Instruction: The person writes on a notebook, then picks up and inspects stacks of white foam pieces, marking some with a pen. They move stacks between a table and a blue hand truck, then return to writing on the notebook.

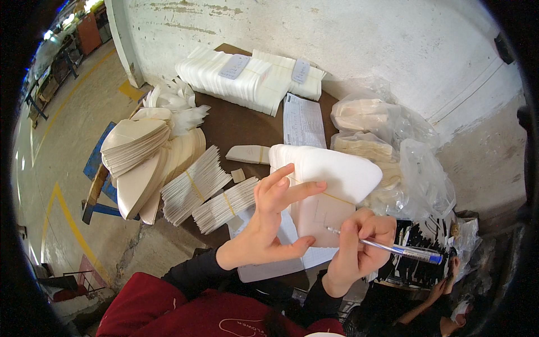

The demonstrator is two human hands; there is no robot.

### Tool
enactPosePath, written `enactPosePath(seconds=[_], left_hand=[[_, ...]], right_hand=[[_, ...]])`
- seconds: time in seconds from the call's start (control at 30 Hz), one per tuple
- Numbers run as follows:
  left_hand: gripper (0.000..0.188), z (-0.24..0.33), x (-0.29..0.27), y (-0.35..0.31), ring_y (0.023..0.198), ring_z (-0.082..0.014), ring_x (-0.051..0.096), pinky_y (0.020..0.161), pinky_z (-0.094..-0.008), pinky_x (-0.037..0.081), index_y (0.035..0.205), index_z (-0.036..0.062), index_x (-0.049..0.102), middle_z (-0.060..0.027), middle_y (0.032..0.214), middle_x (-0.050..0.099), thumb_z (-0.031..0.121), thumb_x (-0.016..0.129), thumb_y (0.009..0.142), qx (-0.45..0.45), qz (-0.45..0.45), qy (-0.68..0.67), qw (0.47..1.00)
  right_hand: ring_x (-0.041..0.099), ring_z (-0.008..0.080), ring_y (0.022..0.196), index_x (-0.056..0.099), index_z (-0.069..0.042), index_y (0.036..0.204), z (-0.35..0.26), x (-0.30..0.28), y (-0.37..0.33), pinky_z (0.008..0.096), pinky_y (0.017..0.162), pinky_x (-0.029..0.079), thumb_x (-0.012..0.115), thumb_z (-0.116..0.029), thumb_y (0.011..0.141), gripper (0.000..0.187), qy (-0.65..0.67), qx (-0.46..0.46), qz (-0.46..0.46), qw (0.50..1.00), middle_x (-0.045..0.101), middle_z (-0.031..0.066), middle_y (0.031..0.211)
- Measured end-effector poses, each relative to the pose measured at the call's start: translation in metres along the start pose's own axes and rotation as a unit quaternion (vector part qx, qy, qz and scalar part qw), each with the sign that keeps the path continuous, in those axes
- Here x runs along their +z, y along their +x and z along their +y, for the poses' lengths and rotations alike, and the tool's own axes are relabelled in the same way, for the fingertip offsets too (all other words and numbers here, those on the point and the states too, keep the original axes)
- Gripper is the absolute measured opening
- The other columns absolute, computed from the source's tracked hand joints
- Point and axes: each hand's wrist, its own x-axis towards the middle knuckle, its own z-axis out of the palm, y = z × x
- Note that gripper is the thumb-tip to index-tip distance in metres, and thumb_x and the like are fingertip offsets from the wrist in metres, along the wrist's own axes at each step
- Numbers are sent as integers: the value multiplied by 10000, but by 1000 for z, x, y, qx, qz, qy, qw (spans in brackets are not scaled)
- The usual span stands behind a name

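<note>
My right hand (359, 241) is closed around a clear pen (407, 253) with a blue cap on its rear end. The pen's tip points at the lower part of a thick stack of white cut pieces (345, 171), where faint marks show. A thin yellow rubber band (339, 199) runs across this stack. Over the stack's left side is my left hand (266, 216), its fingers spread and nothing in them; whether the fingertips press on the stack I cannot tell. White paper sheets (269, 271) lie under the stack.
Banded bundles of pale strips (196, 184) and stacked beige curved pieces (135, 143) lie to the left. Long white stacks (230, 78) line the wall behind a printed sheet (304, 121). Plastic bags of pieces (365, 115) stand at the right. Another person's arm (429, 297) shows lower right.
</note>
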Motion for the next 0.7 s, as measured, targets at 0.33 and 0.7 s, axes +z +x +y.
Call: enactPosePath(seconds=[0.33, 0.7], left_hand=[[1104, 0, 1, -1, 1366, -478, 275, 1083, -560, 190, 1495, 140, -113, -194, 1395, 479, 228, 693, 746, -2, -3, -1, 1000], [1125, -2, 1, -2, 1366, -468, 283, 1088, -558, 188, 1494, 123, -115, -194, 1387, 483, 199, 688, 710, 0, 8, -2, 1000]], right_hand=[[364, 76, 590, 392, -62, 814, -2, 1, 2, 209, 564, 266, 573, 88, 809, 235, 8, 6, -18, 1000, 451, 44, 663], [398, 95, 565, 437, -66, 771, -2, 2, 2, 215, 531, 274, 612, 93, 795, 238, 18, 8, -11, 1000, 490, 52, 648]])
